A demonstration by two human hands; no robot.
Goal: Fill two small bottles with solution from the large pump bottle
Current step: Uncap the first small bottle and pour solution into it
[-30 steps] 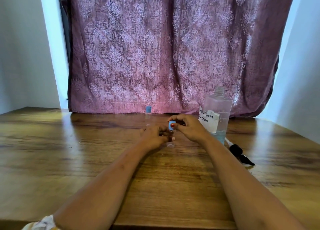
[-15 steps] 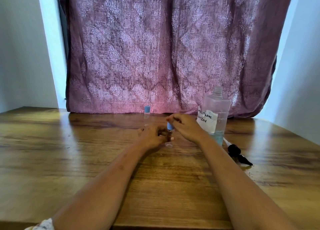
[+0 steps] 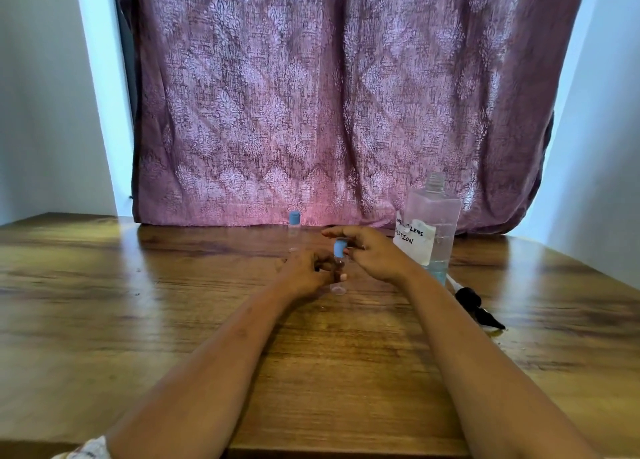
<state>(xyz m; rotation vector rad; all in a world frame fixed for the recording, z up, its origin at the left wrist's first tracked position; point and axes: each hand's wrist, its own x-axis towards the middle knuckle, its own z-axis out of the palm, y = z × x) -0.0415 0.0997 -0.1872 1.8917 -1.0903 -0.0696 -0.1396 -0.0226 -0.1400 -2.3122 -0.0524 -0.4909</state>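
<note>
Wooden surface [image 3: 138, 320]. Left hand [image 3: 304, 271]: fingers curled round small bottle [image 3: 337, 287], upright, centre. Right hand [image 3: 374, 254]: fingers extended at its blue cap [image 3: 340, 247]; pinch unclear. Black pump head [image 3: 476, 306] lying right. Large bottle [image 3: 436, 223], neck uncapped, just behind right hand. Second small bottle [image 3: 294, 226], capped, by curtain [image 3: 329, 95].

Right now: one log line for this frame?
left hand grips near bottle | right hand at cap, grip unclear | far bottle capped | big bottle open | pump on table

Bare counter [image 3: 104, 302] stretches left and near. The large bottle [image 3: 433, 226] and lying pump head [image 3: 474, 306] block the right; a capped small bottle [image 3: 294, 228] stands at the back.
</note>
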